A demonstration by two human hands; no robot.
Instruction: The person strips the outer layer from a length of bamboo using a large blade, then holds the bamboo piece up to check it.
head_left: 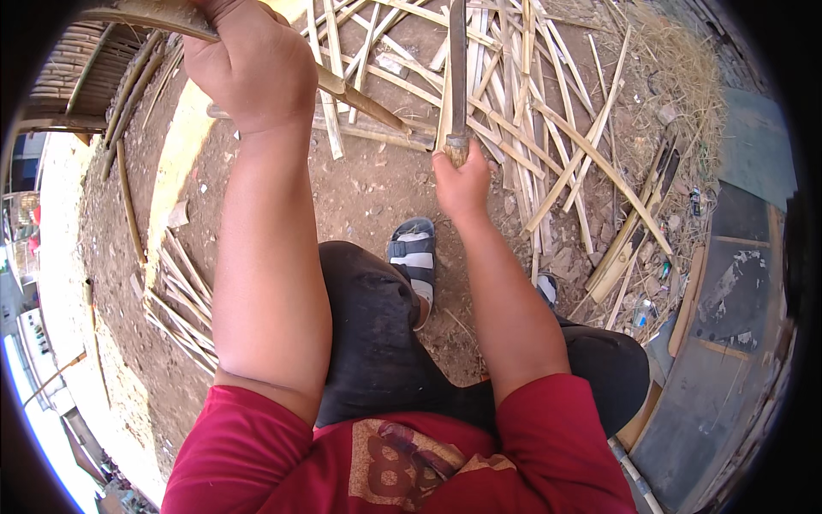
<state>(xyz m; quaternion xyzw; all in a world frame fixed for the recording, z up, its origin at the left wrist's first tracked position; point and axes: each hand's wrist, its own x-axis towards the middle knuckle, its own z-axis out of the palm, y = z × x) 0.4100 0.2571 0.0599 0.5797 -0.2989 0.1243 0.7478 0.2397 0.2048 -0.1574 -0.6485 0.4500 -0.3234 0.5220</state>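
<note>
My left hand [257, 68] is raised at the upper left and closed around a piece of bamboo [150, 15], which runs off toward the top left. Another length of bamboo [364, 101] shows past my left wrist and slants down to the right; whether it is the same piece, I cannot tell. My right hand [463, 182] grips the wooden handle of a machete [458, 77]. Its long dark blade points straight away from me, over the scattered bamboo strips [514, 111], and its tip is cut off by the picture's top edge.
A bamboo pole [368, 133] lies across the dirt ahead. Split strips [184, 295] are piled at the left. My sandalled foot [413, 257] stands between my hands. Dry straw [685, 86], dark split wood [634, 218] and worn panels [732, 291] line the right side.
</note>
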